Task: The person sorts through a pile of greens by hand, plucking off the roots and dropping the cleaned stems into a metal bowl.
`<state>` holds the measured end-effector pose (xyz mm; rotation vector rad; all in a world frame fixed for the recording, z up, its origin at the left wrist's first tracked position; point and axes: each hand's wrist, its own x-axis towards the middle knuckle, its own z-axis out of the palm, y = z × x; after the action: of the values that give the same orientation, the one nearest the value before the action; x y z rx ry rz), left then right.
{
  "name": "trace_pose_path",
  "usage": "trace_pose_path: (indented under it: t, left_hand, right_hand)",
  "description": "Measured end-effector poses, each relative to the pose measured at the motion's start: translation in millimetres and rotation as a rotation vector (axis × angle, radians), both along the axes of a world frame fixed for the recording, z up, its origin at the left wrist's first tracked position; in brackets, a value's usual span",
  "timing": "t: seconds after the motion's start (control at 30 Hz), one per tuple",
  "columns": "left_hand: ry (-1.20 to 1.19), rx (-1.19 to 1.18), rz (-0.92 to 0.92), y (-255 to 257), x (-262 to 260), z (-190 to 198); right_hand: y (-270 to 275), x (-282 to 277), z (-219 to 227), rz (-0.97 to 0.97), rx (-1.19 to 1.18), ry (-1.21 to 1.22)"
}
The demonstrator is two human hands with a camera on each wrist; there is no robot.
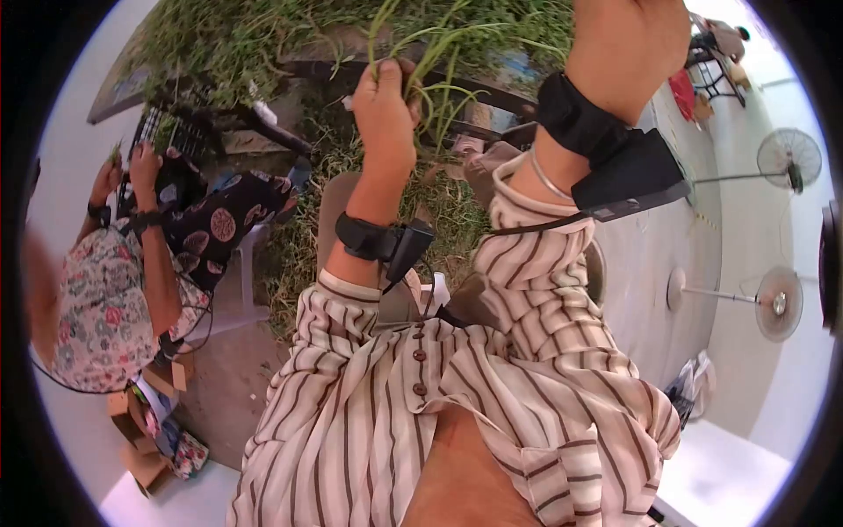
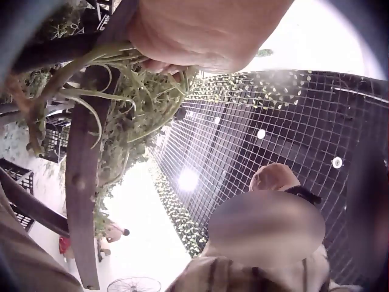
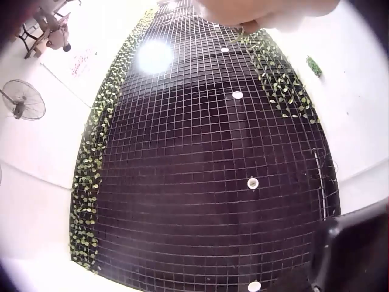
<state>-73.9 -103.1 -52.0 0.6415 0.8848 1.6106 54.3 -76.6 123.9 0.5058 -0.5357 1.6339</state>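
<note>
1. Step in hand: the left hand (image 1: 384, 105) is closed in a fist round a tuft of long grass blades (image 1: 435, 48), at the near edge of a grass bed (image 1: 263, 35). Judged from the grip, the work is at the gathering or pulling stage, and the tuft has not visibly come free.
2. The left wrist view confirms the grip. The stalks (image 2: 130, 85) run out from under the curled fingers (image 2: 200, 30) and cross a dark bar (image 2: 82, 182) close beside them.
3. The right hand (image 1: 628, 39) is raised just beside the same tuft and is partly cut off by the frame edge. I cannot tell whether it is open or holding anything. Its wrist view shows mostly a dark mesh overhead (image 3: 200, 182).
4. Next move, as a judgement: a firm, steady pull along the line of the blades, or a second grip from the right hand lower on the stalks. The blades look thin and may slip or tear.
5. Edges: the dark bar lies against the stalks and could snag them or the knuckles.
6. Open room: there is clear space behind the arms towards the body. A second person (image 1: 114, 299) sits to the left, well apart. Two standing fans (image 1: 790, 158) are at the far right, out of the way.
</note>
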Motion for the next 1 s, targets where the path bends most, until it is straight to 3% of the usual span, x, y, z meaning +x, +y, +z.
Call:
trace_pose_path:
  t: [0.07, 0.13, 0.2, 0.23, 0.37, 0.47, 0.53, 0.57, 0.63, 0.77, 0.97, 1.0]
  left_hand:
    - [-0.042, 0.073, -0.070, -2, 0, -6]
    - [-0.038, 0.060, -0.078, -3, 2, -11]
    - [-0.035, 0.020, -0.091, -5, 3, -12]
    - [-0.032, 0.022, -0.092, -4, 3, -11]
    - [-0.056, 0.006, -0.097, -2, -4, -8]
    - [-0.095, -0.019, -0.132, 0, -10, -4]
    - [-0.131, -0.023, -0.150, 0, -9, -1]
    - [-0.129, -0.062, -0.150, 0, -7, 0]
    - [-0.126, -0.093, -0.149, 4, -7, 0]
    - [-0.239, -0.058, -0.201, 4, -13, 0]
    - [-0.380, -0.096, -0.223, 12, -19, 0]
    - [-0.414, -0.092, -0.238, 13, -20, -2]
  right_hand:
    - [5, -1, -8, -0.231, 0.011, -0.155]
    - [11, -3, -20, -0.310, 0.038, -0.238]
    - [13, -10, -29, -0.715, -0.001, -0.526]
    - [11, -12, -34, -0.796, 0.018, -0.551]
    - [9, -10, -52, -0.848, -0.001, -0.615]
    - [10, -11, -60, -0.913, -0.148, -0.693]
    - [2, -12, -67, -0.945, -0.198, -0.948]
    - [3, -13, -72, -0.950, -0.191, -0.946]
    - [8, -16, -85, -0.847, -0.189, -1.054]
    - [5, -16, -91, -0.843, -0.154, -1.078]
    - [-60, -8, -120, -0.664, -0.403, -1.239]
    - [-73, -4, -128, -0.626, -0.453, -1.391]
